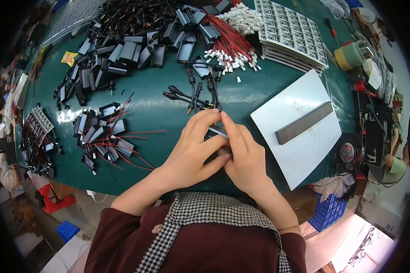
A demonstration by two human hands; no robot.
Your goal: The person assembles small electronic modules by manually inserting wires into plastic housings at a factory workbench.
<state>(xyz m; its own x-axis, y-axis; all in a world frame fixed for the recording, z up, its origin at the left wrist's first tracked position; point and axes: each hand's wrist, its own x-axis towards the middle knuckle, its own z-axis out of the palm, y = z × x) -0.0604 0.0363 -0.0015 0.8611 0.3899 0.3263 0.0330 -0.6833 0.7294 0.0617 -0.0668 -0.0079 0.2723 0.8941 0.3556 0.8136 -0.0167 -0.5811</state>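
Observation:
Close to the table's near edge, my left hand point(192, 149) and my right hand point(247, 154) meet around a small grey metal housing point(217, 131). Both hands are closed on it, fingertips together at its far end, and much of it is hidden by my fingers. Just beyond my fingertips lie several black cables with round connectors point(181, 97); whether one joins the housing I cannot tell. Another grey housing point(201, 68) lies farther off, beside a black cable.
A white board point(278, 154) bearing a dark bar point(303, 123) lies at right. Heaped housings point(132, 51), red wires with white plugs point(230, 48) and stacked circuit panels point(291, 34) fill the far side. Wired housings point(98, 134) lie left; a yellow-green tape roll point(348, 57) stands far right.

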